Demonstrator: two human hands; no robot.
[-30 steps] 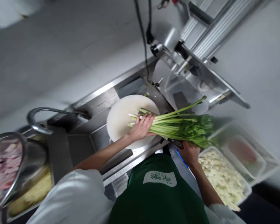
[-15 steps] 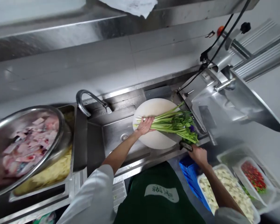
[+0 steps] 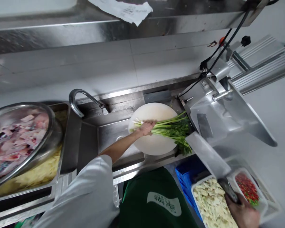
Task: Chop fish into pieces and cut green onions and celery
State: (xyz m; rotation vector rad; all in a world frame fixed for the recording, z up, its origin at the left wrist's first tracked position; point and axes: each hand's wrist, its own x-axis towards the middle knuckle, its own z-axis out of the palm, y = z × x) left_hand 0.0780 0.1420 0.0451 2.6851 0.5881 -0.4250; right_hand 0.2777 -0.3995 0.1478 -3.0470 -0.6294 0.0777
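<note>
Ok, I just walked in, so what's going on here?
A person in a green apron is at a sink. Their left hand holds a bunch of leafy green stalks on a round white board. Their right hand grips a cleaver by its handle, the blade off the board's right side, near chopped pale food and chopped red pieces. Off to the left sits a steel bowl of raw pieces.
</note>
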